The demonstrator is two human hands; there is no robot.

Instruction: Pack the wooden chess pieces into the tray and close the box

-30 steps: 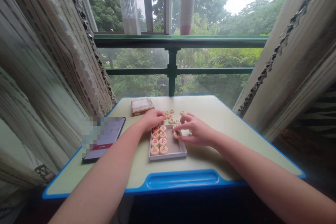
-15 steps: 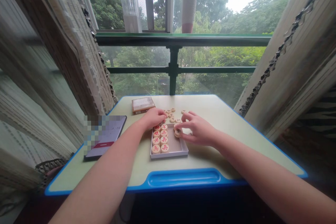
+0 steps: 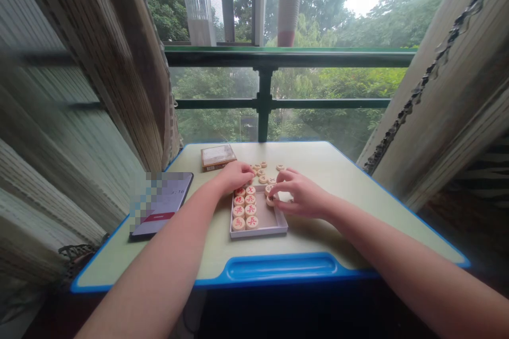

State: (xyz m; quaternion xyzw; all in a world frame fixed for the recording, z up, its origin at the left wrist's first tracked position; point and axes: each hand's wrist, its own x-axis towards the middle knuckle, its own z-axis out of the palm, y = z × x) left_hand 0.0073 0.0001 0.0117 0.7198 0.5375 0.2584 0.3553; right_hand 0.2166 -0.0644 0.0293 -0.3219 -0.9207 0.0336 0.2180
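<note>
A shallow white box tray (image 3: 259,234) holds two columns of round wooden Chinese chess pieces with red characters (image 3: 252,222) along its left side. My right hand (image 3: 300,194) reaches over the tray's right wall, its thumb and fingers closed around a dark-lettered Chinese chess piece (image 3: 271,201). Another such piece lies just beyond it in the tray's far right part, partly covered by my fingers. My left hand (image 3: 236,176) is at the tray's far left corner with its fingers curled together; what they hold, if anything, is hidden.
Several loose pieces (image 3: 263,179) lie on the table behind the tray. A flat box (image 3: 218,155) sits at the back left. To the left lies a tablet (image 3: 159,214), partly blurred out. The pale table (image 3: 342,159) has a blue rim and a blue front trough (image 3: 282,267).
The view has shifted slightly, so the tray appears a little further right and higher. Both hands stay nearly in the same places; my right fingers are still at the dark-lettered piece.
</note>
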